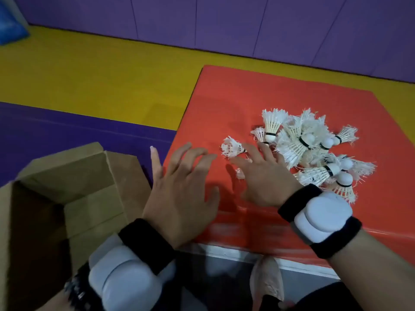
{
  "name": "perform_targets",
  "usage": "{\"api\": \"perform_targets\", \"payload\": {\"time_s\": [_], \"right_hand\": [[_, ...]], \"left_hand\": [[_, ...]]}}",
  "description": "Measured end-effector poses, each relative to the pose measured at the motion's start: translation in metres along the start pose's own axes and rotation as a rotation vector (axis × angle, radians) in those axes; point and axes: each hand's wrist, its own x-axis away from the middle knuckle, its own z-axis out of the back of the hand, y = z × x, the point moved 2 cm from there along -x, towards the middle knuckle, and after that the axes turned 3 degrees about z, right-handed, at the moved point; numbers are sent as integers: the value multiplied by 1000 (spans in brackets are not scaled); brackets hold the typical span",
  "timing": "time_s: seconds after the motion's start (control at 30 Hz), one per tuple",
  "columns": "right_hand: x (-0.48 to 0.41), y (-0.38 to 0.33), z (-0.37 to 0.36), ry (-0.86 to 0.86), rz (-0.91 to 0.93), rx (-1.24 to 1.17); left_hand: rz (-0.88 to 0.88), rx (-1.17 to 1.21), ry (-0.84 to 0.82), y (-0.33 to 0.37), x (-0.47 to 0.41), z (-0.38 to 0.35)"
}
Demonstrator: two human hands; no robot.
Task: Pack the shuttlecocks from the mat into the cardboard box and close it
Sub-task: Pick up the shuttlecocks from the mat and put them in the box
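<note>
Several white feather shuttlecocks (310, 151) lie in a loose pile on the red mat (280, 97), right of centre. One frayed shuttlecock (231, 146) lies apart at the pile's left. My right hand (267, 176) hovers with spread fingers at the pile's left edge, fingertips reaching the nearest shuttlecocks, holding nothing. My left hand (182, 189) is spread, fingers straight, over the mat's left edge, empty. The open cardboard box (67, 198) stands at the lower left, flaps up; what I can see of its inside is bare.
The mat lies on a floor of yellow (89, 81) and purple (67, 135) panels, with a purple padded wall (247, 23) behind. A blue object (11, 25) sits at the top left corner. Both wrists carry white devices on black bands.
</note>
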Motion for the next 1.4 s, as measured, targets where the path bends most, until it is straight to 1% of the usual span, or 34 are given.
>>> {"api": "perform_targets", "payload": {"time_s": [0.1, 0.2, 0.27, 0.43, 0.63, 0.73, 0.8, 0.83, 0.9, 0.93, 0.97, 1.03, 1.1, 1.13, 1.23, 1.3, 1.4], "right_hand": [[2, 6, 0, -27, -6, 46], [0, 10, 0, -51, -17, -41], [-2, 7, 2, -9, -14, -107], [-7, 0, -2, 128, 57, -164], [-5, -27, 8, 192, 184, -442], [-2, -39, 15, 227, 212, -608], [-1, -44, 16, 233, 241, -673], [-1, -46, 16, 209, 263, -675], [-2, -45, 13, 118, 303, -611], [-3, -42, 12, 94, 300, -560], [-4, -38, 11, 113, 273, -484], [-9, -26, 5, 205, 169, -264], [-13, -16, -1, 225, 14, -80], [-16, -14, -5, 220, -35, -36], [-20, -9, -17, 170, -98, 13], [-23, -8, -19, 111, -90, 27], [-31, -9, -12, 109, -79, 52]], "left_hand": [[-28, -29, -18, 8, 3, -4], [-14, -23, -63, 11, 7, -11], [6, -17, -105, 7, 8, -11], [71, 90, -167, 1, 7, -11], [56, 128, -158, -17, 2, -6], [71, 97, -140, -29, -1, -4], [68, 61, -109, -34, -4, -4], [60, 24, -84, -36, -4, -4], [52, -75, -23, -40, -5, -3], [56, -105, 10, -41, -6, -2], [62, -118, 38, -42, -6, -1], [82, -129, 75, -44, -7, 2], [95, -142, 88, -44, -8, 4], [101, -144, 88, -44, -8, 4], [98, -129, 97, -42, -9, 2], [97, -122, 105, -42, -9, 0], [100, -116, 123, -42, -8, 0]]}}
